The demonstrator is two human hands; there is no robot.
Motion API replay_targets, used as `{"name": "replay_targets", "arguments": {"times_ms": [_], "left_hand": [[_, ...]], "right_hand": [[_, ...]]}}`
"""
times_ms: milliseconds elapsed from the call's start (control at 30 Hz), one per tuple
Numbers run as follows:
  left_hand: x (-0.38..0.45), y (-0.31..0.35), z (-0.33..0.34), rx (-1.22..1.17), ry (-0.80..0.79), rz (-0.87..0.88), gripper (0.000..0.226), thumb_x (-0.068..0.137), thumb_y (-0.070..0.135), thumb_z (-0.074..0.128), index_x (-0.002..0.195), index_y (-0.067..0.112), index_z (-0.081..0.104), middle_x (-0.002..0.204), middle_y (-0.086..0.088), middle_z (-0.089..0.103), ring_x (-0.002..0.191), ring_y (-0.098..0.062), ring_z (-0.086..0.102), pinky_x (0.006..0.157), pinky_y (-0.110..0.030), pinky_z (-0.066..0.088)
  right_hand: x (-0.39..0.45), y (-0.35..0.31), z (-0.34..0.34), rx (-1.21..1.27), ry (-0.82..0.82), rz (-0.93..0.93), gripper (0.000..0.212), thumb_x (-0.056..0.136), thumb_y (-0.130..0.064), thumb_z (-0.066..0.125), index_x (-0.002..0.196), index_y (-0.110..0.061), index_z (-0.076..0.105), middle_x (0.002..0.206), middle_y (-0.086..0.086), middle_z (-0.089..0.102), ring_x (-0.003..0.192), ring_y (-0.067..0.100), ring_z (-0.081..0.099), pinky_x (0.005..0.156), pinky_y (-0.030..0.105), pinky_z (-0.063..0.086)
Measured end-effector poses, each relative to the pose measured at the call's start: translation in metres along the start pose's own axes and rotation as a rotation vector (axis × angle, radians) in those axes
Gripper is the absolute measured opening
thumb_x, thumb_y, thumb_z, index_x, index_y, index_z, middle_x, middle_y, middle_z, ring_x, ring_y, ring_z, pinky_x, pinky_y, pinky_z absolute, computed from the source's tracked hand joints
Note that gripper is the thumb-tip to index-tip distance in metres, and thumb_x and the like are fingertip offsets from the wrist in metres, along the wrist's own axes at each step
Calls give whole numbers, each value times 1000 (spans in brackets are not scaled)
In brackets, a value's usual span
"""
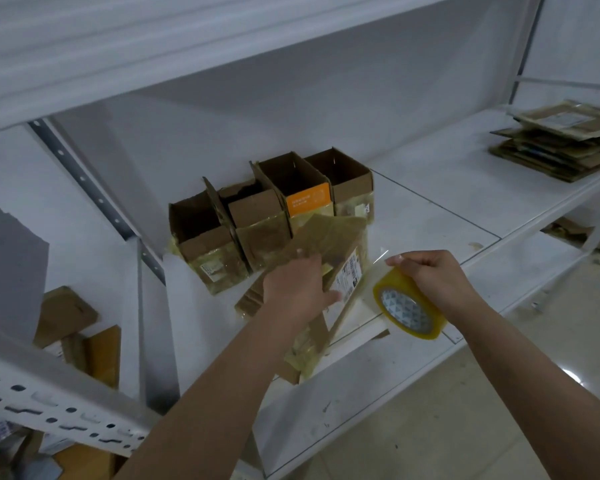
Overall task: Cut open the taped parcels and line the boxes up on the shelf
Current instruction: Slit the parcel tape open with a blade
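Right grip [426, 271] is clenched round a yellow roll of packing tape [409, 308], thumb and fingertips pinching the clear free end drawn off toward the parcel, while the left grip [298, 289] lies with fingers mostly straight, pressing a flattened, tape-wrapped cardboard parcel [329, 258] that leans near the front edge of the white shelf [430, 209]. Behind it, toward the back of the shelf, four opened boxes [274, 209] stand upright and touching in a row, one with an orange panel [307, 201]; the row runs at a slant to the front edge. Well apart, at the shelf's far right end, a stack of flattened cardboard [561, 143] lies. No cutter is visible in either hand, so the step in hand looks like taping or holding the parcel's flaps rather than cutting; which exactly I cannot tell. To do it well, the left palm should keep the cardboard flat and steady so it does not slide off the front edge, and the tape should be drawn out taut and low to avoid wrinkles or folding back on itself. Once the piece is squared up, it likely belongs at the right end of the row, pushed flush against the last box.
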State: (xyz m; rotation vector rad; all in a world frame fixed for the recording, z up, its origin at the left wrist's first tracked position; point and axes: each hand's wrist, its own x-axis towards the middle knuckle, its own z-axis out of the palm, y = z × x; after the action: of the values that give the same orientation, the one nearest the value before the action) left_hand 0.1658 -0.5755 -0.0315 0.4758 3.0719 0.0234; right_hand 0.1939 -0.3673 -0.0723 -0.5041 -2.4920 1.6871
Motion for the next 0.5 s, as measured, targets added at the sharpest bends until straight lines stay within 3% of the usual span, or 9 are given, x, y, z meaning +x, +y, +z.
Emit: {"name": "replay_targets", "arguments": {"times_ms": [67, 167, 267, 333, 433, 500], "left_hand": [[2, -2, 2, 10, -22, 40, 47, 89, 39, 65, 129, 20, 48, 122, -2, 59, 106, -25, 62, 70, -33, 49], [2, -20, -6, 49, -90, 75, 60, 88, 22, 65, 141, 30, 39, 129, 1, 58, 109, -23, 60, 78, -35, 52], [2, -14, -5, 51, -84, 74, 84, 78, 48, 76, 145, 26, 30, 136, 0, 54, 110, -24, 61, 83, -39, 53], [5, 2, 3, 12, -10, 70, 90, 80, 59, 69, 150, 25, 24, 148, -1, 45, 114, -25, 60, 84, -40, 54], [8, 13, 9, -40, 107, 79, 61, 93, 41, 62, 147, 32, 36, 148, 2, 47, 118, -26, 59, 85, -38, 50], [5, 7, 12, -78, 75, 129, 55, 93, 33, 63, 144, 36, 43, 142, 4, 54, 120, -23, 58, 89, -37, 49]], "right_hand": [[2, 0, -8, 22, 42, -5, 20, 90, -42, 61, 77, -45, 76, 107, -8, 69, 98, 25, 63, 94, 51, 52], [6, 0, -21, 40, 108, -22, 21, 90, -42, 61, 75, -47, 75, 108, -10, 68, 101, 24, 62, 94, 52, 51], [10, 0, -27, 41, 119, -27, 21, 92, -40, 59, 78, -44, 75, 111, -9, 65, 102, 26, 60, 94, 53, 50], [12, -1, -28, 40, 111, -32, 20, 93, -40, 58, 84, -41, 76, 110, -12, 66, 104, 24, 59, 95, 53, 50], [15, 1, -32, 52, 108, -30, 19, 93, -39, 59, 86, -39, 77, 108, -14, 65, 105, 23, 59, 96, 54, 49], [17, 3, -37, 72, 115, -29, 19, 93, -37, 59, 87, -37, 77, 109, -12, 67, 104, 24, 60, 96, 54, 49]]}}
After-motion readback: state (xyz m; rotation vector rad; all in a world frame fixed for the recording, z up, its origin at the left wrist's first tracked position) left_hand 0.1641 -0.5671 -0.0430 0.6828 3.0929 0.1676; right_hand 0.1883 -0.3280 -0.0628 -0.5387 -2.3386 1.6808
